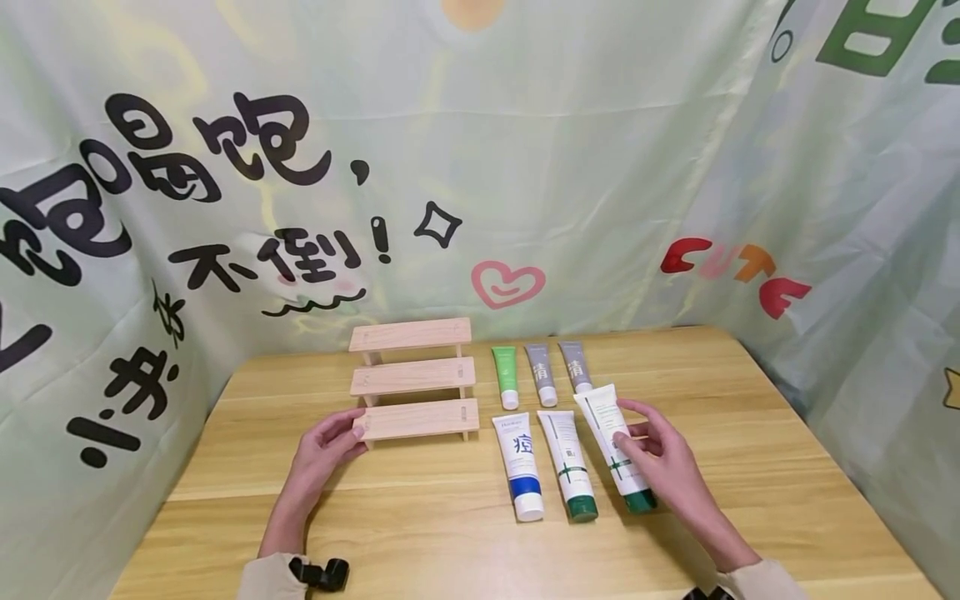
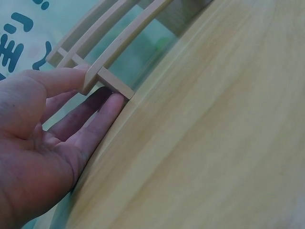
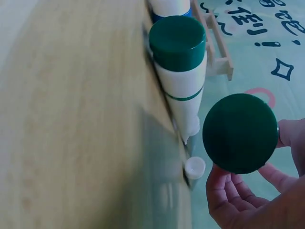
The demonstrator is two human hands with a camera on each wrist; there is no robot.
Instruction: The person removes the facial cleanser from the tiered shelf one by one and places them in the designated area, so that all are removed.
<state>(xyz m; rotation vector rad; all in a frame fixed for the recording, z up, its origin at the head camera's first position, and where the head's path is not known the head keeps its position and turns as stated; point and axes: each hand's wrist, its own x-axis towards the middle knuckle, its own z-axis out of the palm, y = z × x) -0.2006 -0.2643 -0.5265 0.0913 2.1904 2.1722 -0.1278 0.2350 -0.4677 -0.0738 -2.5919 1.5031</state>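
Observation:
A three-tier wooden step rack (image 1: 416, 419) stands at the left of the table. My left hand (image 1: 326, 450) grips the left end of its lowest tier; in the left wrist view the thumb lies on the board and fingers (image 2: 102, 117) reach beneath, by the leg. My right hand (image 1: 663, 458) holds a white tube with a green cap (image 1: 606, 425) between thumb and fingers. In the right wrist view that tube's green cap (image 3: 240, 133) faces the camera, and the tube is raised off the table. A matching tube (image 1: 566, 454) lies just left of it.
A white tube with a blue band (image 1: 517, 454) lies beside the rack. Behind are a green tube (image 1: 506, 375) and two grey tubes (image 1: 540, 371), caps toward me. A printed curtain (image 1: 585, 208) hangs behind the wooden table (image 1: 750, 450).

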